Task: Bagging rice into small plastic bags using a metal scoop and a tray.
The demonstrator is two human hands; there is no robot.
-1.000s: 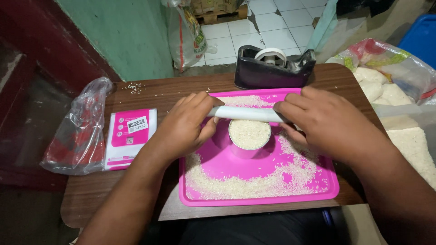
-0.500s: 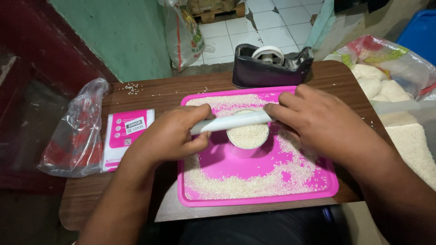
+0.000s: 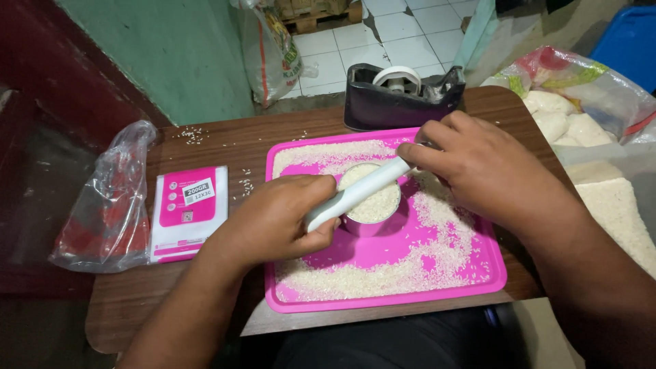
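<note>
My left hand and right hand each grip one end of a pale cylindrical stick, laid slantwise across the rim of a small round pink cup brimming with white rice. The cup stands in a bright pink plastic tray strewn with loose grains, on the brown wooden counter. Pressing unevenly could tip the cup, or flick grains past the tray's low rim.
</note>
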